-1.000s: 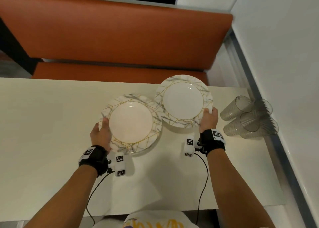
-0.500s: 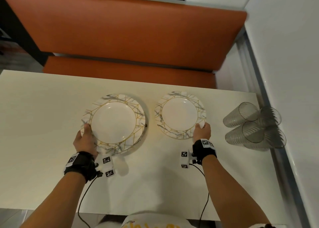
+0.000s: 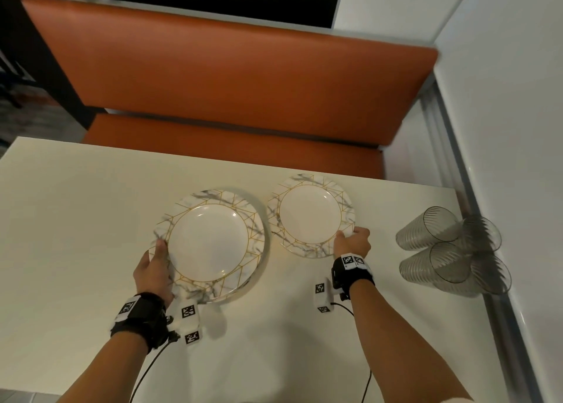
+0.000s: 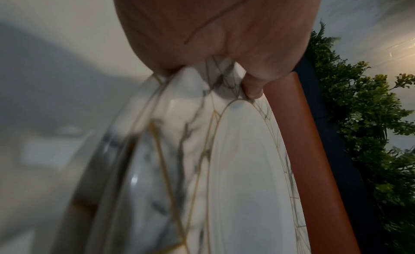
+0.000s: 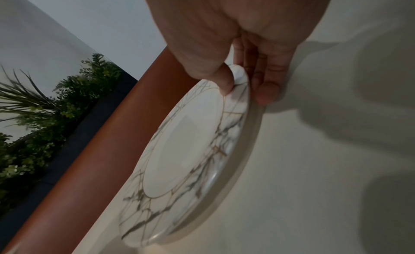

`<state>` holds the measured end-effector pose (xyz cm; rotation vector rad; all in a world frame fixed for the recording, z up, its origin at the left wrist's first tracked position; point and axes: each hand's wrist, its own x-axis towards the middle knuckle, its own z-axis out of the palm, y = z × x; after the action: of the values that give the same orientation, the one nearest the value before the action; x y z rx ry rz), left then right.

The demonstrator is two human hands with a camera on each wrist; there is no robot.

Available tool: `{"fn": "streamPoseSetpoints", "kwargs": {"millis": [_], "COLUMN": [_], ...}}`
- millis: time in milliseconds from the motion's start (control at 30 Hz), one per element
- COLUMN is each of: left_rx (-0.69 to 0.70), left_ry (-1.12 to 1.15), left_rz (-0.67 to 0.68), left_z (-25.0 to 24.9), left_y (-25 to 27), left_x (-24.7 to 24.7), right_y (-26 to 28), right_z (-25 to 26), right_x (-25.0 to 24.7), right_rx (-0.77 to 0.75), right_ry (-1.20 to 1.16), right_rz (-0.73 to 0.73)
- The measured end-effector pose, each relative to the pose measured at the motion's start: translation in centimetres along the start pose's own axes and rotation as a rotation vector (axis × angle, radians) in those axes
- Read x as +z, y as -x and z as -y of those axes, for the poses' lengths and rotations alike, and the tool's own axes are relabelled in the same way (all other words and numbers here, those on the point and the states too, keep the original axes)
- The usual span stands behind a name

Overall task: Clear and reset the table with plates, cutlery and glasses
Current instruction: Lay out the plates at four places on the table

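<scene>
Two marble-patterned plates with gold lines are over the cream table (image 3: 76, 235). My left hand (image 3: 157, 259) grips the left rim of the bigger left plate (image 3: 210, 244), thumb on top; a second rim shows under it, so it looks like a stack of two. In the left wrist view the thumb (image 4: 253, 87) presses on that plate (image 4: 242, 169). My right hand (image 3: 352, 242) pinches the near right rim of the smaller right plate (image 3: 310, 213). In the right wrist view the thumb (image 5: 224, 83) lies on the plate (image 5: 191, 151) and fingers (image 5: 267, 90) reach beneath, low at the tabletop.
Several clear ribbed glasses (image 3: 451, 250) lie on their sides in a pile at the table's right edge, against the white wall (image 3: 518, 128). An orange bench (image 3: 231, 76) runs along the far side. Cables trail from both wrist bands toward the near edge.
The two plates overlapped a second ago; now they sit side by side with a gap. The left plate went left and both came down toward the table.
</scene>
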<state>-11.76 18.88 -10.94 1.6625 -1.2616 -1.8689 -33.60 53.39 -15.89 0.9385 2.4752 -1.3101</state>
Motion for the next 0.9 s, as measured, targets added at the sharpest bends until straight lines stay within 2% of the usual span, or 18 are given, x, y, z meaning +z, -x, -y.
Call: {"fn": "streamPoseSetpoints", "kwargs": {"millis": [300, 900], "left_rx": [-0.107, -0.043], "left_ry": [0.023, 0.026], "left_rz": [-0.062, -0.119], "left_z": [-0.7, -2.4], "left_y": [-0.6, 1.5], "left_x": [-1.4, -2.0], "right_y": [-1.5, -1.6], "right_z": [1.1, 0.4], "right_x": [1.2, 2.2], "right_rx": [0.003, 0.015], "right_ry": [0.029, 0.089], "right_rz": [0.019, 0.047]}}
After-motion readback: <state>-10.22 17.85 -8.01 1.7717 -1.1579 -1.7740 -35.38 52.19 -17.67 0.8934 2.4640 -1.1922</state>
